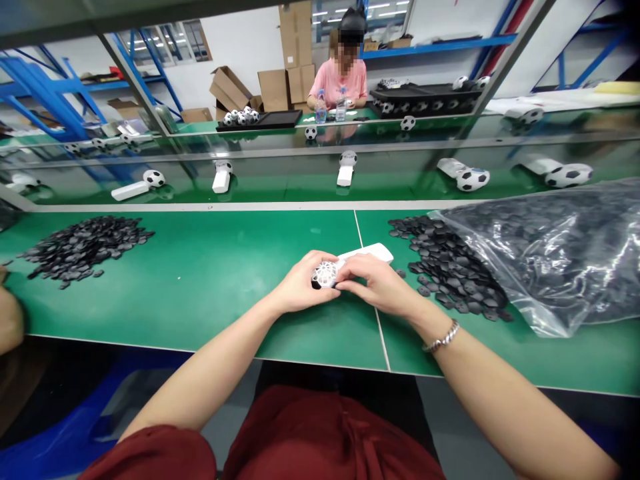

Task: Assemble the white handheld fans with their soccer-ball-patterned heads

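Observation:
My left hand is closed around the round head of a football-shaped gadget. An open white lattice shows on its top, with a dark patch low on its left side. The gadget's white handle reaches out to the right, behind my right hand. Thumb and fingertips of that hand are pinched together against the right edge of the head; whatever is between them is hidden. Just right of it spreads a pile of small black flat pieces.
A clear plastic bag of black pieces lies at the right, and another black pile at the left. Beyond the white ledge, several football gadgets rest on a green belt. A person in pink sits opposite. Someone's arm shows far left.

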Demonstrator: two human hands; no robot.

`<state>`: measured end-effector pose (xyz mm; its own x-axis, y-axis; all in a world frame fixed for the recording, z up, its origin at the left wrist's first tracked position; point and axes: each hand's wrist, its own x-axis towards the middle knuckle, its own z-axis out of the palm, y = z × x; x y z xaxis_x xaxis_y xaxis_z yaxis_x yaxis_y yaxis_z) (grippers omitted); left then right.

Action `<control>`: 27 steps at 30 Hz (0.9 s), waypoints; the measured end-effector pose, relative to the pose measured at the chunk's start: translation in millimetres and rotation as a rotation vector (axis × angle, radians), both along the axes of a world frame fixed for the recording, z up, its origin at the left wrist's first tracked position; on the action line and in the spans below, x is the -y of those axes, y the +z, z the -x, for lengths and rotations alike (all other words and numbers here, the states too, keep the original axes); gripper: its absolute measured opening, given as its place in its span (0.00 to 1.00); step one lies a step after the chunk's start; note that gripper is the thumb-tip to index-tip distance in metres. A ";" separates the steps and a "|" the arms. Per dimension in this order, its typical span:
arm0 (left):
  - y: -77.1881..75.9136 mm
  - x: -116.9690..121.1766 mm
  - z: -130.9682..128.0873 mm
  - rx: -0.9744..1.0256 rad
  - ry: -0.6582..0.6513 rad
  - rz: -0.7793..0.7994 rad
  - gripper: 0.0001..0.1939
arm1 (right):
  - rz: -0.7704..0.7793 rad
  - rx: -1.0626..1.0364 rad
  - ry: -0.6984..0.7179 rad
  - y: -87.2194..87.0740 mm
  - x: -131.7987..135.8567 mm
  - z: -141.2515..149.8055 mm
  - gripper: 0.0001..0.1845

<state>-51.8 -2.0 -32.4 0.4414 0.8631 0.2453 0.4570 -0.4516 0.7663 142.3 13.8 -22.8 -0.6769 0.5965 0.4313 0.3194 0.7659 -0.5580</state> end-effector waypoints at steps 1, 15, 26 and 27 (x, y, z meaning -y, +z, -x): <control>-0.1 -0.1 -0.4 0.001 0.006 -0.004 0.25 | 0.000 -0.009 -0.007 -0.5 -0.4 0.8 0.04; 1.5 2.8 -5.9 0.059 0.063 0.066 0.24 | 0.012 0.038 -0.252 -15.4 -10.5 -2.5 0.23; 0.2 6.6 -9.3 0.071 0.077 0.034 0.23 | 0.087 0.175 -0.301 -9.7 -12.5 0.4 0.21; 0.5 6.8 -9.5 0.067 0.075 0.030 0.23 | 0.083 0.182 -0.300 -9.1 -12.1 0.7 0.21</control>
